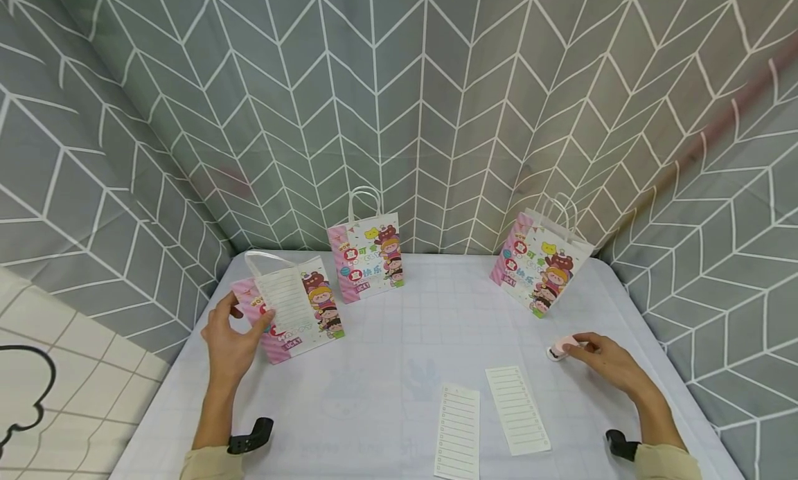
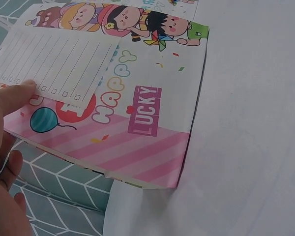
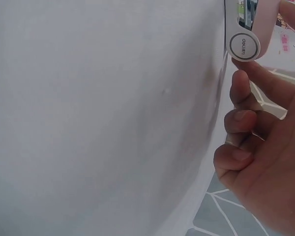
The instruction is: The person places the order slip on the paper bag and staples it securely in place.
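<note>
At the left, my left hand (image 1: 232,340) pinches a pink and white cartoon gift bag (image 1: 326,312) by its side edge. A lined checklist slip (image 1: 288,296) lies against the bag's front, with the thumb pressing on the slip's edge in the left wrist view. The fingers behind the bag are partly hidden. Over on the right, my right hand (image 1: 606,361) holds a small pink and white stapler (image 3: 243,45) between thumb and forefinger, its other fingers curled loosely. In the head view the stapler is at the table surface; whether it touches cannot be told.
Two similar gift bags stand at the back, one in the middle (image 1: 368,258) and one at the right (image 1: 541,264). Two more lined slips, one left (image 1: 458,431) and one right (image 1: 517,409), lie near the front of the white table (image 1: 386,369). Grey patterned curtains (image 1: 399,120) enclose it.
</note>
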A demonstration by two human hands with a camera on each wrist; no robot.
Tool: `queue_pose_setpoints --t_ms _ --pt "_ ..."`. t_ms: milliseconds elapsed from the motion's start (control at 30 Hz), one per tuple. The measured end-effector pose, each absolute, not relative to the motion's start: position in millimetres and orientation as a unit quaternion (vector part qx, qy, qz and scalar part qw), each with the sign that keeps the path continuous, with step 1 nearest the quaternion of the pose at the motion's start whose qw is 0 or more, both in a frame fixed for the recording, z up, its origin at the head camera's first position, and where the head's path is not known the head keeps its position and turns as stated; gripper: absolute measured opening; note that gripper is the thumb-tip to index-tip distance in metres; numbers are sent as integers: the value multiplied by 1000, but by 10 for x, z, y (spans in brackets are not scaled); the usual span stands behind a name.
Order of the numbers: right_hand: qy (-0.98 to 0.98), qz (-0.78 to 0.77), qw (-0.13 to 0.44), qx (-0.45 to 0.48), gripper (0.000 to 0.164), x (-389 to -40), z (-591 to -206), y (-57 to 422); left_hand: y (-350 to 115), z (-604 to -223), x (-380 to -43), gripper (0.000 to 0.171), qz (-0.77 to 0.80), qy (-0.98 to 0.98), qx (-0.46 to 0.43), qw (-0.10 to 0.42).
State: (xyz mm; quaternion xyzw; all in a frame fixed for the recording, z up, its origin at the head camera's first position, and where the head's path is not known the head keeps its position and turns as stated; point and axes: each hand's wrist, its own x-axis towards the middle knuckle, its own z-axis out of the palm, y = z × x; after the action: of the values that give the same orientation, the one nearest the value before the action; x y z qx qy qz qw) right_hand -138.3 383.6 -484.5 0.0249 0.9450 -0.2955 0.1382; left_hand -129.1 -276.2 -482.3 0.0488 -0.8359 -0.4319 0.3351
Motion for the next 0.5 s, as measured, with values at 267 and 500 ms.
queue_pose_setpoints --t_ms 267,500 --pt "950 -299 85 26 73 -1401 -4845 3842 -2779 -4780 -1256 69 -439 -823 41 357" --pt "946 -320 15 51 78 -1498 -4679 3849 -2840 -4652 -1194 74 -439 -806 31 395"
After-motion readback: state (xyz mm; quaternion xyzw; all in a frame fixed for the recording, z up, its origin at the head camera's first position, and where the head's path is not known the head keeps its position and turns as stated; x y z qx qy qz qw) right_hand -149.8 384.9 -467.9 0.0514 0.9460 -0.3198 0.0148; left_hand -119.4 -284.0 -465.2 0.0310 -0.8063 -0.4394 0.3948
